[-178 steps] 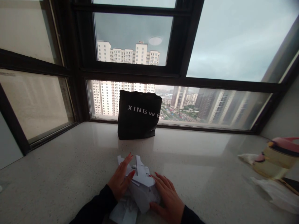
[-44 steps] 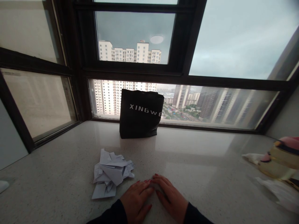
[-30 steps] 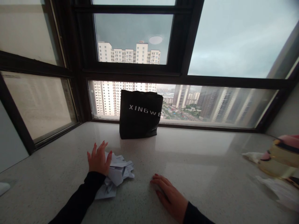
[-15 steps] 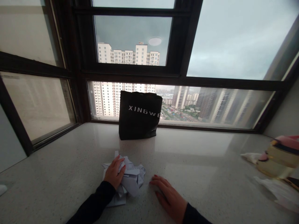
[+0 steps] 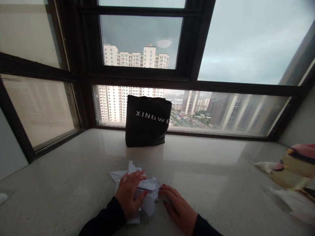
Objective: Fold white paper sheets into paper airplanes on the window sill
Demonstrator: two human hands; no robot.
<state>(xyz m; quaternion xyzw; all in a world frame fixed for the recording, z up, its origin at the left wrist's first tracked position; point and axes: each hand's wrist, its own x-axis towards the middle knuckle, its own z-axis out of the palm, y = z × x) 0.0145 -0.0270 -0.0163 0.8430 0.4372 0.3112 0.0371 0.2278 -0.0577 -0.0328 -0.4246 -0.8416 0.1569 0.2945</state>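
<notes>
A loose heap of folded and crumpled white paper [image 5: 150, 203] lies on the pale speckled counter. My left hand [image 5: 130, 193] rests on top of the heap, thumb and fingers apart, pressing on the sheets without closing around them. To the right, my right hand [image 5: 178, 206] lies with its side on the counter. Its fingers are stretched out, and the fingertips are at the heap's right edge. Beyond the heap stands a black bag [image 5: 147, 123] with white lettering, upright near the window.
On the right of the counter [image 5: 216, 170] is a yellowish, see-through bottle [image 5: 295, 167] with a pink top. Crumpled clear plastic [image 5: 292, 201] lies in front of it. Dark window frames [image 5: 233, 86] border the back and left, and a white object [image 5: 3, 198] shows at the left edge.
My left hand has slid to the right, and the paper heap has shifted right with it, up to the right hand's fingertips. My right hand has stayed about where it was.
</notes>
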